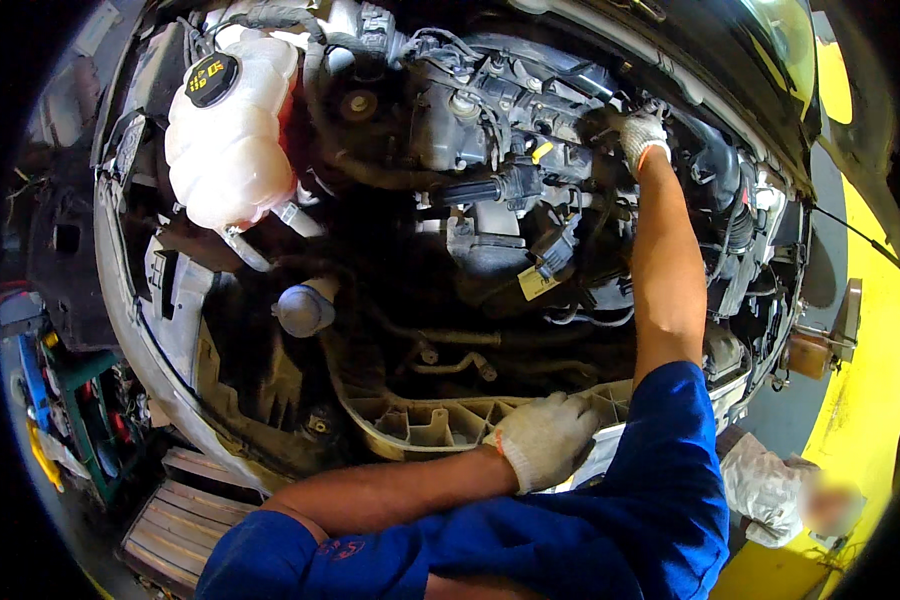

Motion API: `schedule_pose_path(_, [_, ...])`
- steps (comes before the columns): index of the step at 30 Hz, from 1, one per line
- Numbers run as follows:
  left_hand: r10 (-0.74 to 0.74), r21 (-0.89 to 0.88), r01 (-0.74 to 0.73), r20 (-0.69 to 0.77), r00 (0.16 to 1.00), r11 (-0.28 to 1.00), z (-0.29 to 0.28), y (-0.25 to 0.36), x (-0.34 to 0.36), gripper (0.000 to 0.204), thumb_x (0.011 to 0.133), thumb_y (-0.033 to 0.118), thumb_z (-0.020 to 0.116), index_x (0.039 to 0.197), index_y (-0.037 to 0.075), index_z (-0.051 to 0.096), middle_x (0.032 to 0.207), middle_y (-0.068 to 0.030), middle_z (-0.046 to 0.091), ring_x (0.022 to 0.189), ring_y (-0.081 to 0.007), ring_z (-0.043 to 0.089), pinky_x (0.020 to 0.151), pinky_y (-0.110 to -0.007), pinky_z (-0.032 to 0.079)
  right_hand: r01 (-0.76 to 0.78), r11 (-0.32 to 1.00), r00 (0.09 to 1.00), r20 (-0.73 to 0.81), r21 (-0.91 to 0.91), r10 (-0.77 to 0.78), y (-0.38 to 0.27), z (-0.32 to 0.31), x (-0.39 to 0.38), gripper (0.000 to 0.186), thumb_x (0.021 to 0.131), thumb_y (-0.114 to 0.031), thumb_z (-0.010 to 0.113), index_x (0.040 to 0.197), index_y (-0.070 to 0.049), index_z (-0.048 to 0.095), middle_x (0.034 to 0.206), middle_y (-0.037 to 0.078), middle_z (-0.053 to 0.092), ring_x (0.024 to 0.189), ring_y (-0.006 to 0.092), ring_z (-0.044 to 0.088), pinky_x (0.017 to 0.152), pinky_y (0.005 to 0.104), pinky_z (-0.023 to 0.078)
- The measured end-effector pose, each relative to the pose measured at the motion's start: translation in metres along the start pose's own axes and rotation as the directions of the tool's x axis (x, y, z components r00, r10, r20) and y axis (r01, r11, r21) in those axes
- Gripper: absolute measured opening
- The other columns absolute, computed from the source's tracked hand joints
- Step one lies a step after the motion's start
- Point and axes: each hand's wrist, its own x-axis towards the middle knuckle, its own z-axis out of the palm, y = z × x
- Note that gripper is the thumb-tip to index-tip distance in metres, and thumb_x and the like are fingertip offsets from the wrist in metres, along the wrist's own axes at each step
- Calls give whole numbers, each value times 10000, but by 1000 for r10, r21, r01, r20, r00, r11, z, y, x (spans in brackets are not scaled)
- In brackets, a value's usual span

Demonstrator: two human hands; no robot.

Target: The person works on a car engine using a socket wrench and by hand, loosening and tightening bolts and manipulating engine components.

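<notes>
Yellow marks one curved handle [45, 455] among the tools of a green rack [78, 378], well apart from both hands on their left. Nearer, to the left of the left hand and lower, lies one slatted crate [175, 530]. One whitish reservoir [225, 150] with one black cap [212, 80] bulges far to the left of the right hand; below it, left of the left hand, stands one pale round-topped neck [305, 310]. One beige ribbed crossmember [400, 440] runs along the front of the bay to the left hand. Beyond that hand spreads one dark engine [510, 110], carrying one small yellow loop [542, 152] and one cream label [540, 283], both left of the right hand.

Two hands are in view, each in a whitish knitted glove. The left hand [545, 440] rests palm down on the crossmember, fingers close together and loosely bent; I cannot tell whether they grip its edge. The right hand [644, 140] reaches among parts at the engine's far right corner, fingers curled, their tips hidden, so what they pinch cannot be told. Just right of it runs one ribbed black hose [738, 228]; right of the left hand sits one crumpled whitish bundle [760, 490].
</notes>
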Motion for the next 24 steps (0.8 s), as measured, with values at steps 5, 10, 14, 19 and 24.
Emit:
schedule_pose_path(5, [17, 26, -17, 30, 999, 1000, 3, 2, -2, 245, 848, 240, 643, 968, 27, 636, 955, -157, 635, 895, -331, 618, 766, -434, 539, -11, 994, 1000, -15, -109, 10, -26, -5, -25, 415, 885, -377, 624, 1040, 3, 689, 950, 175, 706, 879, 280, 657, 812, 387, 481])
schedule_pose_path(10, [27, 85, -29, 19, 999, 996, -1, 11, -5, 261, 862, 257, 633, 981, 25, 639, 961, -156, 632, 893, -336, 616, 770, -428, 534, 184, 974, 983, 55, -132, -178, -42, -45, -75, 555, 924, -492, 531, 1221, -34, 626, 1175, 234, 651, 1102, 398, 598, 962, 425, 441])
schedule_pose_path(14, [160, 210, -144, -62, 985, 967, 8, 8, -13, 257, 858, 250, 644, 991, 30, 640, 947, -177, 612, 886, -350, 614, 754, -443, 531, 202, 970, 975, -60, -133, -212, -43, -109, -182, 599, 925, -530, 520, 1244, -32, 612, 1177, 268, 635, 1140, 437, 574, 970, 442, 452])
schedule_pose_path(19, [365, 399, -279, -158, 917, 873, 18, 8, -14, 174, 856, 223, 648, 912, 60, 629, 819, -135, 596, 797, -333, 623, 681, -448, 524, 66, 992, 955, -281, -110, -95, 7, -203, -372, 423, 910, -349, 615, 1121, 16, 642, 1064, 258, 664, 1013, 404, 631, 889, 429, 484])
schedule_pose_path(24, [382, 613, -246, -100, 919, 751, 27, 19, -18, 229, 894, 309, 594, 907, 82, 625, 862, -121, 605, 846, -303, 628, 712, -417, 544, -170, 951, 709, -638, 259, 300, 133, -232, -599, 261, 938, -218, 591, 974, 32, 659, 887, 183, 678, 786, 237, 620, 767, 347, 482])
